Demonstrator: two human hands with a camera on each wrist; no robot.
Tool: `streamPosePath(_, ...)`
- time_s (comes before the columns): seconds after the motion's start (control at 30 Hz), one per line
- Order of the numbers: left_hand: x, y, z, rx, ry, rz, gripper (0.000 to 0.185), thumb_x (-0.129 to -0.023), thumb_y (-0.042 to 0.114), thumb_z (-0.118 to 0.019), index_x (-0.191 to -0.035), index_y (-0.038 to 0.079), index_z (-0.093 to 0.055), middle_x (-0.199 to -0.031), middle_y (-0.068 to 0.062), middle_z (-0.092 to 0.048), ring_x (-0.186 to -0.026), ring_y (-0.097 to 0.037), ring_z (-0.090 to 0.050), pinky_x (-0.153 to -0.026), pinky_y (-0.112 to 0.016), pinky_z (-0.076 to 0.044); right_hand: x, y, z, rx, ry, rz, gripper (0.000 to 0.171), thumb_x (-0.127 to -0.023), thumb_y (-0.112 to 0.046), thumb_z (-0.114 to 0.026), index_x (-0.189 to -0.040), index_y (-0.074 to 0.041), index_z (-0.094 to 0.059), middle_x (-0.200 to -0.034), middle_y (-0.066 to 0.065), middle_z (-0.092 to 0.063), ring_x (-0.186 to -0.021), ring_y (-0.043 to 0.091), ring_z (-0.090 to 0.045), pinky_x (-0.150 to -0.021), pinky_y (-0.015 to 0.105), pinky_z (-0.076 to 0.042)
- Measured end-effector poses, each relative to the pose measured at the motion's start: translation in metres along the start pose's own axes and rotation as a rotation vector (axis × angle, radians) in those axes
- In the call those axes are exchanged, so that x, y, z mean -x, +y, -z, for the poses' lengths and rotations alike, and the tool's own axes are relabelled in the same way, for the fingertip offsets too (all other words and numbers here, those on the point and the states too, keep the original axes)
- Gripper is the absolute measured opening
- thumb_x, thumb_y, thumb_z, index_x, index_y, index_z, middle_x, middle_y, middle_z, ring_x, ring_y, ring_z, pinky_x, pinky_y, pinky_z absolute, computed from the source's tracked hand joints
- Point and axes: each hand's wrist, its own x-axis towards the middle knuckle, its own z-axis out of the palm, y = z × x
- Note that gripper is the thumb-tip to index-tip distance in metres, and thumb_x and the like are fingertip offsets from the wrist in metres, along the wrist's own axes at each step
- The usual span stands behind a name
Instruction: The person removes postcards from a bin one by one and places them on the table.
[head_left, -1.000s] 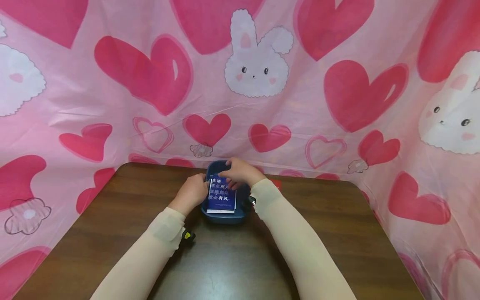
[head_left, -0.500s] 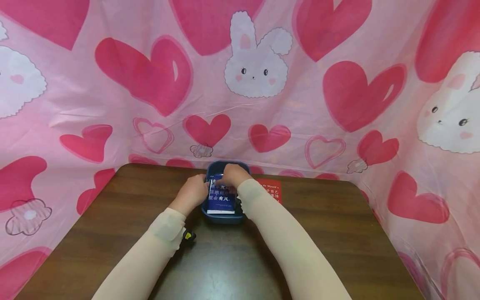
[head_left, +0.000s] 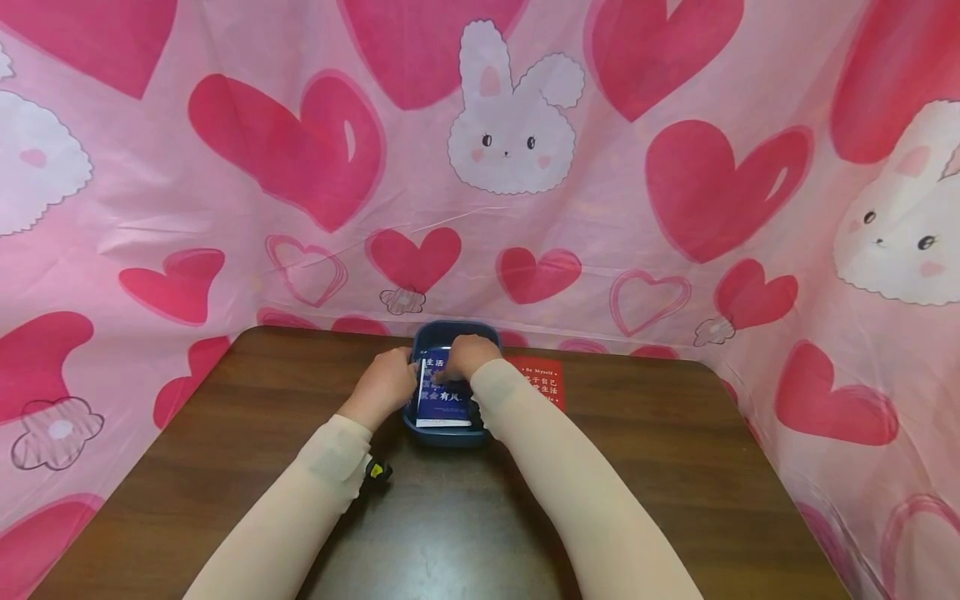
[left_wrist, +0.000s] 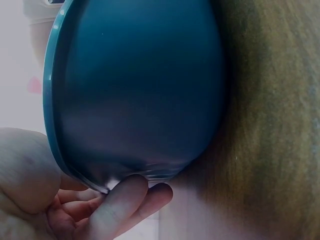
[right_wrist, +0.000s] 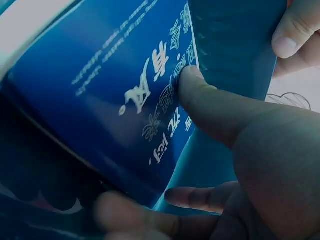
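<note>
Our right hand [head_left: 467,357] is down inside the blue bin [head_left: 450,435]. Its thumb [right_wrist: 200,95] lies on the front of the blue card [head_left: 442,398], right on the white letters, and some of its fingers [right_wrist: 195,197] curl under the card's edge. So this hand pinches the card between thumb and fingers. The card is in the bin, tilted up, with its white bottom edge toward us.

Our left hand [head_left: 386,385] is on the left side of the bin. In the left wrist view we see its fingers [left_wrist: 122,200] bent under the rim and touching the smooth outside wall of the bin [left_wrist: 140,95]. It grips the bin there. In the right wrist view a fingertip [right_wrist: 295,30] of that hand shows at the top corner, over the bin's edge.

The bin sits on the brown wooden table [head_left: 450,517], close to the far edge and about in the middle. Just to the right of the bin a red card [head_left: 543,381] lies flat on the table, partly hidden by our right arm. Both arms wear pale sleeves [head_left: 330,454].

Behind the table hangs a pink cloth [head_left: 225,250] with big red hearts and a white bunny [head_left: 513,125].
</note>
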Motion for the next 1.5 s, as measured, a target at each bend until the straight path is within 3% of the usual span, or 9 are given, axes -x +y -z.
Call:
streamPosePath(0.2,-0.001,-0.001,0.0,-0.001,0.016,-0.011,0.046,-0.118,0.02,-0.056,-0.157,-0.004,-0.06,-0.144,-0.028,-0.074,-0.129,-0.046,-0.076,-0.115,-0.065,-0.06,-0.022,0.007,-0.007,-0.017,0.001,-0.002,0.086,-0.081,-0.061,-0.097,-0.145,-0.009,-0.074,-0.13,0.009,-0.082,-0.11,0.027,-0.077,-0.107,0.052,-0.067)
streamPosePath(0.37,-0.001,-0.001,0.0,-0.017,0.028,-0.02,0.047,-0.118,0.019,-0.055,-0.157,-0.006,-0.059,-0.148,-0.029,-0.072,-0.133,-0.048,-0.074,-0.118,-0.067,-0.057,-0.004,0.006,0.003,-0.018,0.104,0.086,0.066,-0.089,-0.047,-0.097,-0.135,-0.004,-0.079,-0.12,0.011,-0.084,-0.098,0.025,-0.078,-0.104,0.048,-0.069)
streamPosePath(0.47,-0.001,-0.001,-0.001,-0.015,0.033,-0.023,0.046,-0.118,0.019,-0.055,-0.156,-0.005,-0.061,-0.145,-0.028,-0.074,-0.131,-0.047,-0.075,-0.117,-0.067,-0.058,0.009,0.005,0.014,-0.066,0.116,0.103,0.062,-0.091,-0.037,-0.097,-0.137,-0.002,-0.076,-0.124,0.012,-0.083,-0.104,0.028,-0.079,-0.108,0.048,-0.067)
streamPosePath(0.57,0.0,-0.002,-0.001,-0.016,0.036,-0.027,0.045,-0.118,0.02,-0.056,-0.155,-0.005,-0.062,-0.143,-0.028,-0.075,-0.129,-0.046,-0.076,-0.116,-0.066,-0.059,-0.018,0.016,0.009,-0.133,0.104,0.124,0.067,-0.09,-0.036,-0.097,-0.141,-0.001,-0.072,-0.129,0.014,-0.081,-0.109,0.03,-0.079,-0.107,0.049,-0.068)
streamPosePath(0.7,0.001,-0.001,0.001,-0.016,0.028,-0.025,0.047,-0.118,0.02,-0.055,-0.157,-0.006,-0.059,-0.148,-0.029,-0.072,-0.132,-0.047,-0.074,-0.118,-0.066,-0.057,-0.049,0.032,0.002,-0.234,0.089,0.169,0.061,-0.091,-0.035,-0.096,-0.135,0.001,-0.075,-0.118,0.015,-0.082,-0.096,0.028,-0.078,-0.093,0.043,-0.071)
streamPosePath(0.93,0.001,0.001,0.001,-0.026,0.027,-0.022,0.049,-0.119,0.021,-0.054,-0.159,-0.007,-0.057,-0.15,-0.03,-0.07,-0.132,-0.045,-0.073,-0.121,-0.065,-0.056,-0.001,0.03,0.03,-0.448,0.063,0.13,0.037,-0.102,-0.022,-0.084,-0.13,0.002,-0.078,-0.114,0.018,-0.082,-0.094,0.031,-0.081,-0.094,0.048,-0.072)
streamPosePath(1.1,0.002,0.002,0.001,-0.016,0.024,-0.011,0.05,-0.119,0.021,-0.054,-0.161,-0.006,-0.055,-0.152,-0.029,-0.069,-0.132,-0.044,-0.072,-0.121,-0.066,-0.056,0.017,0.045,0.041,-0.601,0.1,0.139,0.034,-0.106,-0.022,-0.079,-0.131,0.002,-0.076,-0.115,0.02,-0.082,-0.093,0.031,-0.083,-0.088,0.044,-0.073)
streamPosePath(1.33,0.001,0.001,0.0,-0.029,0.03,0.003,0.053,-0.119,0.022,-0.054,-0.163,-0.007,-0.052,-0.158,-0.03,-0.065,-0.142,-0.047,-0.068,-0.124,-0.066,-0.052,0.024,0.09,0.051,-0.844,0.08,0.14,0.051,-0.109,-0.022,-0.076,-0.153,0.0,-0.062,-0.13,0.024,-0.078,-0.102,0.031,-0.084,-0.088,0.044,-0.073)
streamPosePath(1.5,0.002,0.002,0.0,-0.022,0.024,0.021,0.054,-0.119,0.022,-0.053,-0.165,-0.006,-0.05,-0.161,-0.03,-0.062,-0.146,-0.048,-0.065,-0.125,-0.066,-0.05,0.024,0.132,0.051,-1.034,0.062,0.142,0.052,-0.11,-0.013,-0.071,-0.157,0.005,-0.056,-0.12,0.022,-0.079,-0.087,0.021,-0.083,-0.078,0.042,-0.073)
